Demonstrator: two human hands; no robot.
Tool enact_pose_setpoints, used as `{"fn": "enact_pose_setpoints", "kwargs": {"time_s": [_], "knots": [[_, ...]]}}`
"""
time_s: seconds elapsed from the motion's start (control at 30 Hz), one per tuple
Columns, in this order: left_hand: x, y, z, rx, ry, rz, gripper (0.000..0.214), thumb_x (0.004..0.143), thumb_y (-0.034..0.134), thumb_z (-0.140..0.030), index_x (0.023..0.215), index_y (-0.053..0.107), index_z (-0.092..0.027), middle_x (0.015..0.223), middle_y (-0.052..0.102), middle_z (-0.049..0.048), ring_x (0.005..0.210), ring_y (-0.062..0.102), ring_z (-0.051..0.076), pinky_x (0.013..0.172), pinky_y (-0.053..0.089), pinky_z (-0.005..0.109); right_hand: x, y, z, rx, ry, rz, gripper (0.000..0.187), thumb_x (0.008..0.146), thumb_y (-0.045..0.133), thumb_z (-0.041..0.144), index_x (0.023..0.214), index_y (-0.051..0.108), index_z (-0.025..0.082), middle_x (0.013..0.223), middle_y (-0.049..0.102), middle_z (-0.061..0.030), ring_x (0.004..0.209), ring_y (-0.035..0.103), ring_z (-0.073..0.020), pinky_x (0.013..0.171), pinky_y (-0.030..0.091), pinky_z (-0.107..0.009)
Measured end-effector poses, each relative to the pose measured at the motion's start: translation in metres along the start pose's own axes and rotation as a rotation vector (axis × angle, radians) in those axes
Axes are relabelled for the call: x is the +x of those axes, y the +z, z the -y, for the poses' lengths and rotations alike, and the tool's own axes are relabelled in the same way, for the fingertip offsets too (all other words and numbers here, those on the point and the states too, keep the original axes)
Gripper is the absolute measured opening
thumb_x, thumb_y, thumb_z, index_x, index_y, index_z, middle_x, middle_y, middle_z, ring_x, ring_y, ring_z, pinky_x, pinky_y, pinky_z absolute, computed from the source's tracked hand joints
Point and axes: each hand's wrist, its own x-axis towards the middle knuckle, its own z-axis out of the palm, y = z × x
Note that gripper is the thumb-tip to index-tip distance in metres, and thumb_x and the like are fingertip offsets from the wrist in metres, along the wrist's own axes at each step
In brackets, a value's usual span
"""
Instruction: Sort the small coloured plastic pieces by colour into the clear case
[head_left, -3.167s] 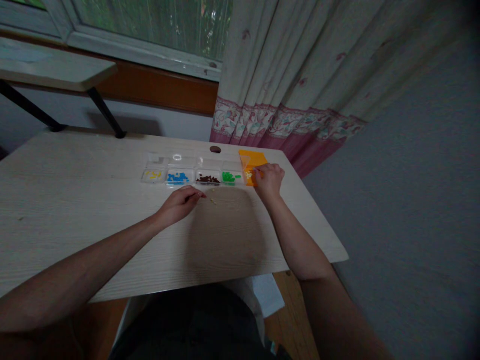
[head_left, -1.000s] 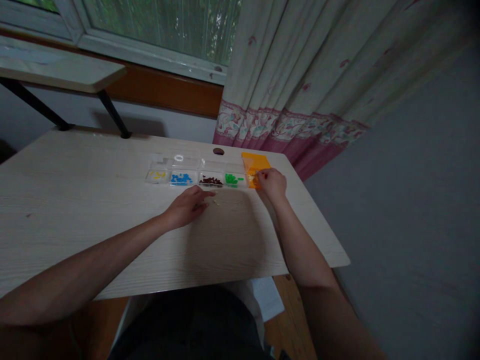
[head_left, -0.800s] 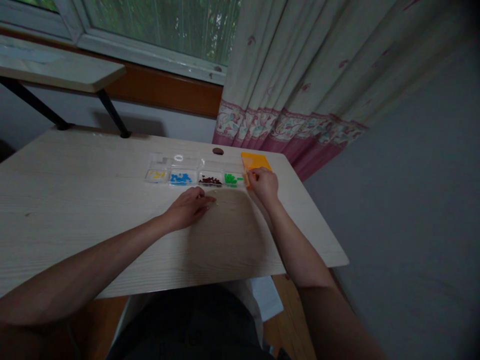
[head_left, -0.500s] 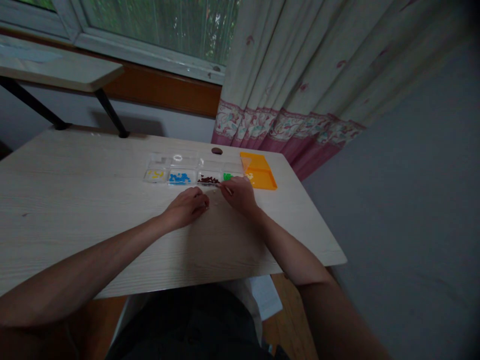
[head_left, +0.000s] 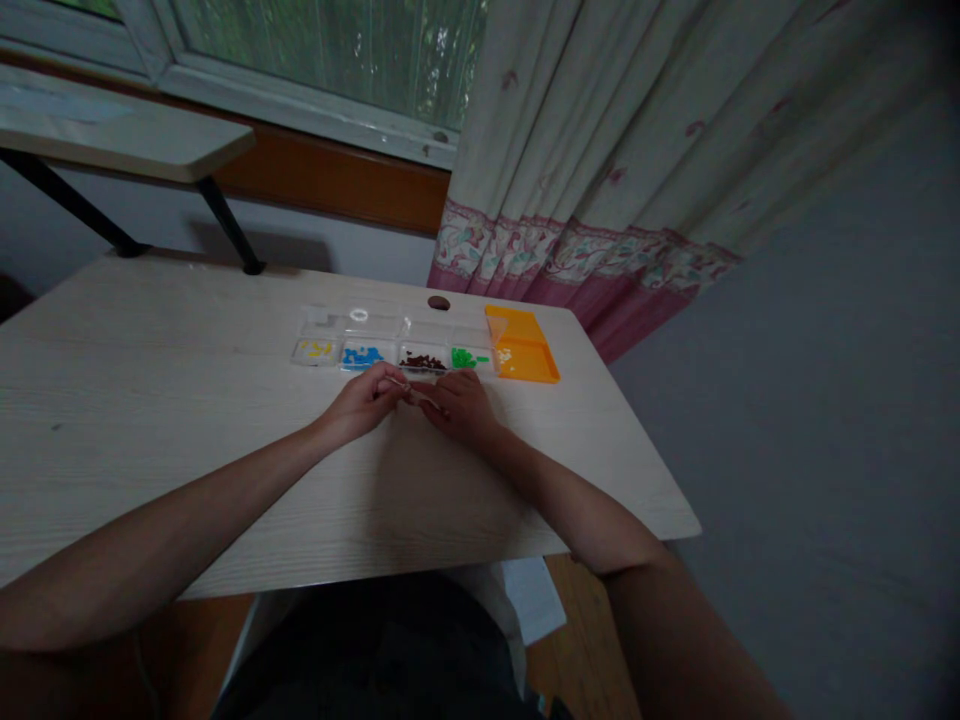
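Observation:
My left hand [head_left: 367,402] and my right hand [head_left: 459,403] meet in the middle of the wooden table [head_left: 187,430], just in front of a clear compartment box [head_left: 390,345]. Both are pinched, fingertips almost touching, around something thin and pale [head_left: 417,395] that I cannot make out. The box holds yellow beads [head_left: 317,349], blue beads [head_left: 362,354], dark brown beads [head_left: 422,361] and green beads [head_left: 465,357]. An orange tray [head_left: 525,346] with a few pale beads lies right of the box.
A round hole [head_left: 439,302] sits in the table behind the box. A second table with black legs [head_left: 112,140] stands at the back left under a window. A patterned curtain [head_left: 600,160] hangs at the right, past the table's right edge.
My right hand left the orange tray and moved left to meet my left hand. My left hand lifted slightly and pinched at the same spot.

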Motion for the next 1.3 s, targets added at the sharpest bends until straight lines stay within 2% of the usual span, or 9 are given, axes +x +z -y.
{"fn": "enact_pose_setpoints", "kwargs": {"time_s": [0.1, 0.3, 0.47, 0.63, 0.77, 0.97, 1.1, 1.2, 1.3], "knots": [[0.000, 0.000, 0.004, -0.030, -0.004, 0.012, 0.036, 0.089, 0.059, -0.044, 0.114, 0.050, -0.020, 0.071, 0.064, -0.0016, 0.064, 0.062, 0.013, 0.059, 0.042, 0.023, 0.001, 0.002, 0.003, -0.014, -0.002, 0.002, 0.025, 0.097, 0.054, 0.035, 0.114, 0.070, 0.029, 0.077, 0.066, -0.0021, 0.078, 0.057, -0.0170, 0.078, 0.034, -0.033], [-0.003, -0.002, 0.005, -0.029, 0.062, 0.112, 0.047, 0.095, 0.050, -0.044, 0.133, 0.042, -0.019, 0.086, 0.069, 0.0042, 0.082, 0.067, 0.016, 0.074, 0.049, 0.027, 0.001, 0.001, 0.005, -0.037, -0.017, -0.006, 0.026, 0.099, 0.050, 0.036, 0.110, 0.072, 0.028, 0.073, 0.065, -0.0016, 0.077, 0.056, -0.0168, 0.078, 0.033, -0.033], [-0.003, -0.002, 0.000, 0.062, 0.104, 0.130, 0.052, 0.095, 0.047, -0.049, 0.136, 0.043, -0.017, 0.094, 0.069, 0.0073, 0.087, 0.067, 0.017, 0.080, 0.051, 0.030, 0.001, -0.001, 0.006, -0.050, -0.005, 0.001, 0.024, 0.098, 0.051, 0.034, 0.109, 0.073, 0.030, 0.073, 0.064, -0.0016, 0.077, 0.055, -0.0166, 0.078, 0.032, -0.033], [-0.002, -0.002, -0.001, 0.122, 0.133, 0.127, 0.052, 0.097, 0.044, -0.049, 0.138, 0.044, -0.018, 0.119, 0.064, 0.0135, 0.096, 0.066, 0.018, 0.087, 0.052, 0.032, 0.000, -0.001, 0.006, -0.086, -0.036, -0.028, 0.025, 0.099, 0.050, 0.032, 0.110, 0.072, 0.029, 0.072, 0.064, -0.0010, 0.076, 0.054, -0.0164, 0.078, 0.031, -0.033], [-0.001, -0.004, 0.006, 0.170, 0.201, 0.127, 0.049, 0.097, 0.045, -0.045, 0.139, 0.046, -0.019, 0.134, 0.057, 0.0150, 0.111, 0.061, 0.021, 0.096, 0.049, 0.035, 0.000, 0.001, 0.004, -0.080, -0.061, -0.075, 0.023, 0.098, 0.051, 0.032, 0.102, 0.074, 0.027, 0.073, 0.065, -0.0010, 0.076, 0.055, -0.0159, 0.077, 0.031, -0.032], [-0.002, -0.003, 0.000, 0.170, 0.216, 0.129, 0.050, 0.096, 0.048, -0.045, 0.139, 0.048, -0.018, 0.130, 0.060, 0.0140, 0.113, 0.060, 0.024, 0.101, 0.046, 0.039, 0.001, 0.000, 0.005, -0.063, -0.059, -0.111, 0.023, 0.098, 0.052, 0.034, 0.099, 0.073, 0.026, 0.072, 0.064, -0.0008, 0.076, 0.055, -0.0152, 0.077, 0.031, -0.032], [-0.004, -0.001, -0.004, 0.142, 0.181, 0.138, 0.051, 0.096, 0.048, -0.045, 0.139, 0.047, -0.017, 0.126, 0.062, 0.0142, 0.103, 0.063, 0.021, 0.093, 0.050, 0.037, 0.001, 0.000, 0.005, -0.080, -0.056, -0.125, 0.023, 0.098, 0.053, 0.034, 0.094, 0.074, 0.026, 0.071, 0.066, -0.0004, 0.074, 0.055, -0.0151, 0.076, 0.031, -0.032], [-0.004, 0.001, -0.004, 0.053, 0.157, 0.148, 0.053, 0.096, 0.049, -0.046, 0.139, 0.046, -0.016, 0.118, 0.066, 0.0145, 0.099, 0.066, 0.021, 0.087, 0.052, 0.036, 0.000, 0.001, 0.001, -0.089, -0.043, -0.125, 0.020, 0.097, 0.055, 0.033, 0.096, 0.074, 0.027, 0.073, 0.068, -0.0004, 0.076, 0.057, -0.0155, 0.078, 0.030, -0.032], [-0.004, 0.001, -0.005, -0.016, 0.135, 0.163, 0.051, 0.097, 0.049, -0.044, 0.139, 0.044, -0.015, 0.111, 0.070, 0.0148, 0.099, 0.067, 0.021, 0.086, 0.051, 0.036, 0.000, -0.005, -0.008, -0.129, 0.031, -0.131, 0.021, 0.098, 0.054, 0.033, 0.101, 0.073, 0.026, 0.075, 0.068, -0.0014, 0.078, 0.057, -0.0163, 0.079, 0.029, -0.033]]}}
